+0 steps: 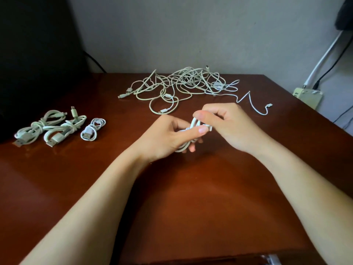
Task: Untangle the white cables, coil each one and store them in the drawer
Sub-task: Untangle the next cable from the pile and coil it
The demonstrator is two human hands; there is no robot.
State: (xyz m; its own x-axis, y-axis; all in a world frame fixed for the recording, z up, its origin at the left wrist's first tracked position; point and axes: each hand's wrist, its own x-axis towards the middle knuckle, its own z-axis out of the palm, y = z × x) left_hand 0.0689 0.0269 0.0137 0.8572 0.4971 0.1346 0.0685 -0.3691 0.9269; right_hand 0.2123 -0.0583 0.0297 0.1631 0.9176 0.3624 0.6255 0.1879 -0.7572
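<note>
Both hands meet over the middle of the brown wooden table (191, 197), and between them is a small white cable coil (194, 124), held up off the surface. The left hand (168, 136) grips it from below, thumb laid flat across the loops and fingers curled under them. The right hand (225, 127) comes in from the other side, thumb and bent fingers closing on the top of the coil, pinching it right where a short connector end pokes out. Look to the far edge, toward the wall: the tangle of white cables (183, 83) lies there in a loose heap, loops crossing every which way, plugs sticking out on its left side. One thin white cable (254, 106) runs out of the heap toward the right edge in a zigzag, its little plug lying flat on the wood. Over near the left edge, three bundled cables lie in a row, well apart from the hands: a coiled cable (36, 129) nearest the edge, a second coiled cable (65, 129) just beside it, and a smaller, thinner coil (92, 129) on the inside. Off the right far corner, a pale power strip (307, 97) sits against the wall with cords rising from it.
</note>
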